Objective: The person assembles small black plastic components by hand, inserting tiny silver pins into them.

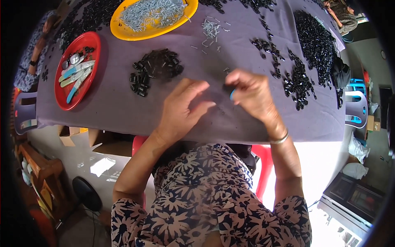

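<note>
Purple cloth (123, 107) is covering the whole table. Right hand (251, 94) is pinching a small black piece (227, 87) with something blue under the fingers, near the table's front edge. Left hand (183, 109) is lying loose beside it, holding nothing I can see. Judging by the piles, lots is left: black parts (156, 68) close by, bigger heaps (314, 39) right, metal pins in the yellow plate (119, 31). Red plate (61, 96) is carrying a few pale handled bits, maybe finished ones.
</note>
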